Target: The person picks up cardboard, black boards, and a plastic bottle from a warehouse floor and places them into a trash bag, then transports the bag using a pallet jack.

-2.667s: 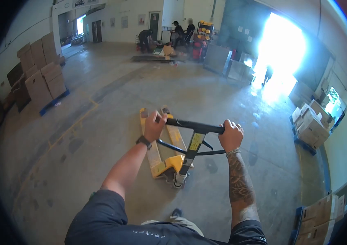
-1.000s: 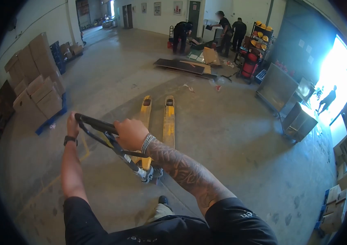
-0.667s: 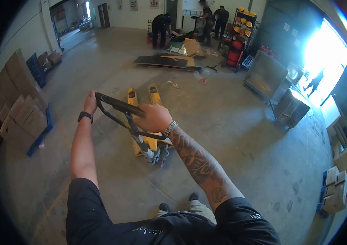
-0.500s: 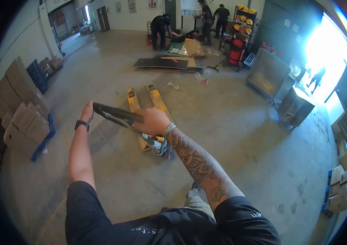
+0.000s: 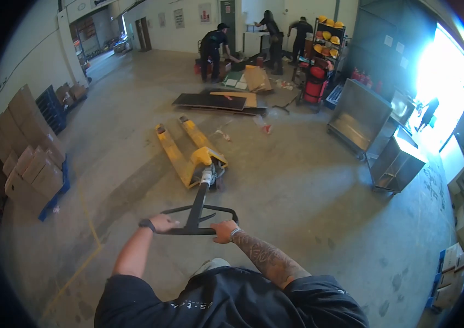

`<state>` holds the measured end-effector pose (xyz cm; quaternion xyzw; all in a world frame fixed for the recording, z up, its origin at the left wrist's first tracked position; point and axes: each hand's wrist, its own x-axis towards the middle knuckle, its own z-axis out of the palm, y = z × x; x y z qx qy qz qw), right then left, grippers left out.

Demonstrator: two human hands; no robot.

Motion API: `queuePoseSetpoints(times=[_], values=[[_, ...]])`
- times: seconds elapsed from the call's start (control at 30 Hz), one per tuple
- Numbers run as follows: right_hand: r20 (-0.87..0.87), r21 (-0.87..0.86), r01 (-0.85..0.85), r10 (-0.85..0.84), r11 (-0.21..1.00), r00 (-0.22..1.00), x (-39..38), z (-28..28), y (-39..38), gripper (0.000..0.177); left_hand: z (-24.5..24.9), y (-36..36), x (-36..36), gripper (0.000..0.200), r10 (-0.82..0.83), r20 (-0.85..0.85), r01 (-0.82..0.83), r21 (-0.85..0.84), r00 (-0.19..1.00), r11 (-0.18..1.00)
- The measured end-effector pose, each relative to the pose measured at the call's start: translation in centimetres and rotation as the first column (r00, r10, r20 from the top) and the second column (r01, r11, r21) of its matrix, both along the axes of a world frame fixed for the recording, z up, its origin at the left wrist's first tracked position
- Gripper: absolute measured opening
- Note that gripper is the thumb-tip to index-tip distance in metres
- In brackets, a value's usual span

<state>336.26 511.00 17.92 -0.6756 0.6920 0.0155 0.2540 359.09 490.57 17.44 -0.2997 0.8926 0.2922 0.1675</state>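
A yellow pallet jack (image 5: 199,158) stands ahead of me, its forks pointing away and slightly left. Its black loop handle (image 5: 194,230) is tilted back toward my body. My left hand (image 5: 162,223), with a dark band at the wrist, is wrapped at the loop's left corner; its fingers reach inside the loop. On the right end of the near bar, my right hand (image 5: 224,231) is closed around the handle. A small lever (image 5: 207,217) shows inside the loop between my hands. Nothing is loaded on the forks.
Dark and tan flat boards (image 5: 210,101) lie beyond the forks, near plastic scraps (image 5: 263,126). Cartons on a blue pallet (image 5: 54,191) stand left. Metal cabinets (image 5: 359,117) stand right. Several people (image 5: 213,49) are at the back, beside a helmet rack (image 5: 327,41).
The handle has swung from a raised slant at the left down to level before me, both hands moving with it. The pallet jack now shows further left, its forks angled more leftward.
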Motion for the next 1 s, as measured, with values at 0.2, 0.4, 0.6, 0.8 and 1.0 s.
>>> queuePoseSetpoints(times=[0.2, 0.4, 0.6, 0.8, 1.0], values=[[-0.307, -0.211, 0.169, -0.230, 0.963, 0.923, -9.8, -1.6, -1.8, 0.040, -0.2, 5.7, -9.2, 0.084, 0.066, -0.099, -0.082, -0.163, 0.993, 0.983], [-0.269, -0.290, 0.093, -0.175, 0.952, 0.947, -9.7, -1.9, -4.1, 0.036, 0.4, 2.7, -11.5, 0.098, 0.052, 0.229, -0.039, -0.062, 0.972, 0.997], [-0.179, -0.220, -0.056, 0.016, 0.974, 0.984, -7.7, -0.4, -4.8, 0.038, 3.4, 3.7, -7.1, 0.091, 0.095, 0.182, -0.095, -0.010, 0.979, 0.995], [-0.001, -0.174, -0.351, 0.356, 0.920, 0.934, -6.2, 7.8, -7.1, 0.051, 9.2, 2.0, -3.1, 0.086, 0.387, 0.317, -0.416, 0.026, 0.866, 0.909], [0.477, -0.516, -0.376, 0.623, 0.769, 0.620, -4.3, 12.2, -12.5, 0.065, 14.0, 4.8, -4.3, 0.035, 0.678, -0.477, -0.820, -0.201, 0.559, 0.535]])
